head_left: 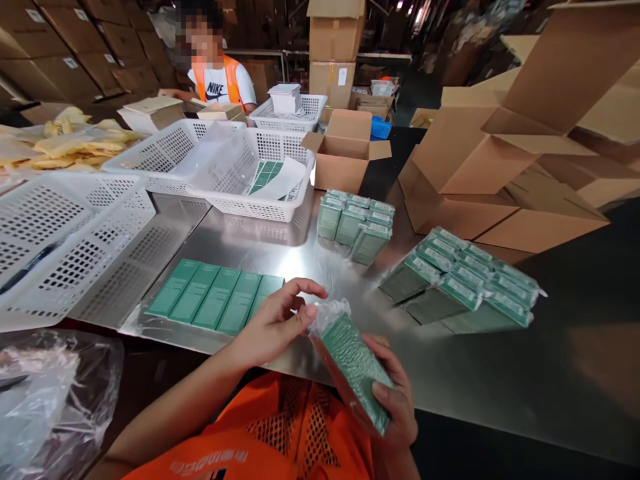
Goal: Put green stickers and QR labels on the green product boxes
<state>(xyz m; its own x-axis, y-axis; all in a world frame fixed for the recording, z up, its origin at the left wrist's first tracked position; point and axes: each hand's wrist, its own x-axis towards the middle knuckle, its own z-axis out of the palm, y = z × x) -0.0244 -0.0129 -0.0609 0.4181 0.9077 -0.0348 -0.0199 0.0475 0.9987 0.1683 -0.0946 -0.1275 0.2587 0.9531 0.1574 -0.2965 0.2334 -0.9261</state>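
table: steel worktop, shiny, runs across the whole view
cartons: open brown cardboard boxes stacked on the right side, flaps up; a smaller open carton behind the centre basket
baskets: white mesh basket at left, tilted on the table edge; a second white basket in the centre holds green boxes under a white sheet and clear plastic; a third farther back holds white packs
co-worker: person in an orange vest at the far end of the table, well apart
yellow packs: heap at far left
wrapped bundles: big plastic-wrapped bundle of green boxes on the right, lying flat; smaller wrapped bundle just behind it, centre
loose row: five green boxes flat side by side on the steel, just left of the left hand
bag: clear plastic bags at lower left, crumpled
held item: green box in a clear sleeve, near the table's front edge, above the lap, tilted
right hand: right hand cups the box from below, fingers wrapped round its lower end, grasping
left hand: left hand pinches the loose plastic at the box's top end, thumb and fingers closed on the film
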